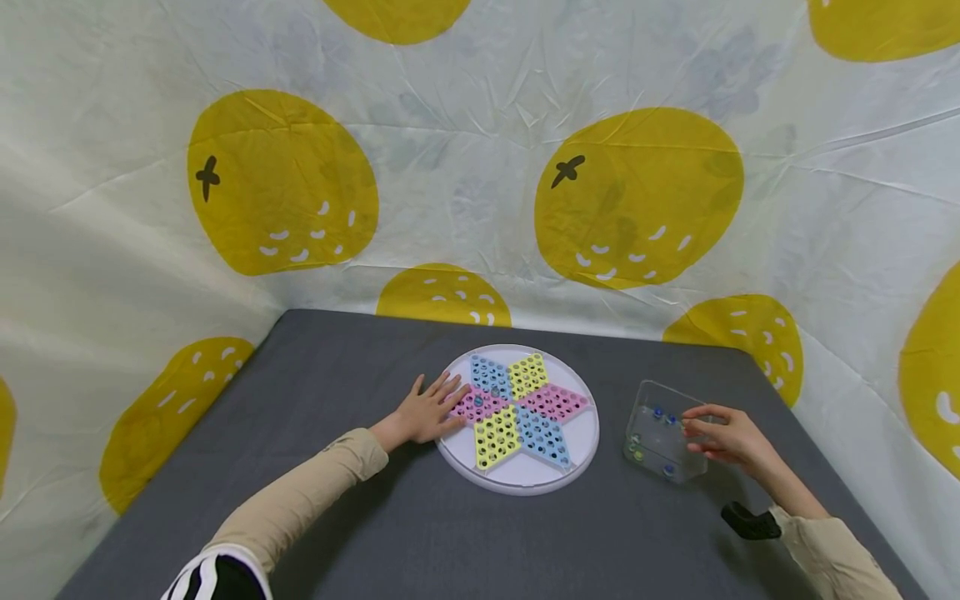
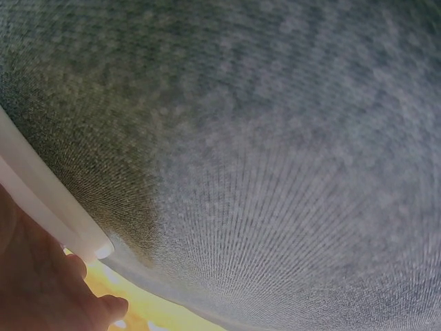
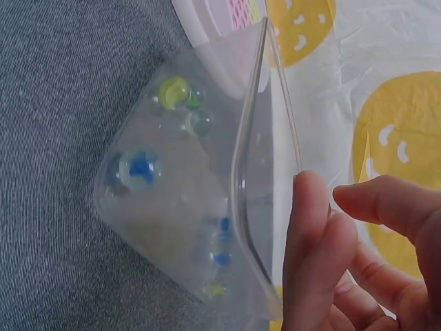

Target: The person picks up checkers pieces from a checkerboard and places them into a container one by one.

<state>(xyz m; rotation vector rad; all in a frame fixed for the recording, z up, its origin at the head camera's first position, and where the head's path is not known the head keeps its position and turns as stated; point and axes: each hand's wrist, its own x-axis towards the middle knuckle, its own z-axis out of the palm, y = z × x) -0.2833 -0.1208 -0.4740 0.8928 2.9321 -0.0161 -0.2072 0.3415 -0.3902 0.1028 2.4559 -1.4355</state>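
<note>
A round white Chinese checkers board (image 1: 465, 467) lies on the table, its star made of pink, yellow and blue perforated sections. My left hand (image 1: 431, 410) rests flat at the board's left edge with fingers spread. A blue marble (image 1: 478, 401) sits on the pink section beside its fingertips. To the right stands a clear plastic box (image 1: 651, 387) with several glass marbles, among them a yellow one (image 3: 173, 92) and a blue one (image 3: 141, 169). Over the box's right side hovers my right hand (image 1: 731, 442), fingers loosely bent. No marble shows between its thumb and fingertips.
A dark grey cloth (image 1: 360, 533) covers the table. White fabric with yellow fruit prints (image 1: 637, 200) hangs behind and along the sides. A black strap piece (image 1: 750, 522) sits at the right wrist.
</note>
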